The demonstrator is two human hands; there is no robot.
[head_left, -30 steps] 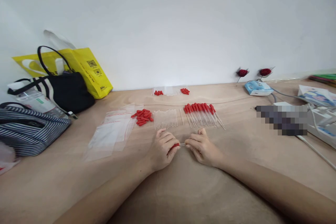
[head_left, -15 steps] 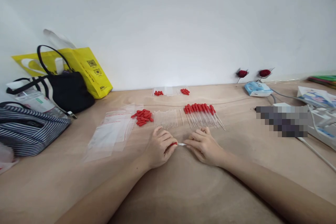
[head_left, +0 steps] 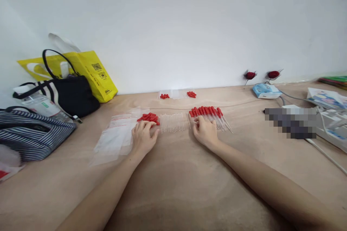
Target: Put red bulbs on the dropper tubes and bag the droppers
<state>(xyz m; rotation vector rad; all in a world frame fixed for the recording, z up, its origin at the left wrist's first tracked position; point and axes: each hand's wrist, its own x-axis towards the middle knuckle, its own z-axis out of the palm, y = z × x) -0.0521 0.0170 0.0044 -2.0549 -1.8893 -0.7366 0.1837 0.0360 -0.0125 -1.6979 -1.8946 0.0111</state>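
My left hand (head_left: pixel 143 137) reaches over the near edge of a pile of red rubber bulbs (head_left: pixel 148 117). Its thumb stands apart from the fingers, and no object shows between them. Beside the pile, thin clear glass tubes (head_left: pixel 172 122) lie in a row. Farther right, several droppers (head_left: pixel 210 112), glass tubes capped with red bulbs, lie side by side. My right hand (head_left: pixel 205 131) is at the left end of these, its fingers closed on a dropper whose red bulb pokes out beyond them. The hand partly hides the neighbouring tubes.
Clear zip bags (head_left: pixel 115 133) lie flat on the left. Two small bags with red bulbs (head_left: pixel 164 96) are by the wall. A striped bag (head_left: pixel 35 133), a black handbag (head_left: pixel 78 95) and a yellow bag (head_left: pixel 100 75) stand far left. A blue tissue pack (head_left: pixel 267 91) and power strip (head_left: pixel 336 135) are right.
My hands have parted from around one dropper in front of me. The left moved forward and left to the red bulbs; the right carried the dropper forward to the row's left end.
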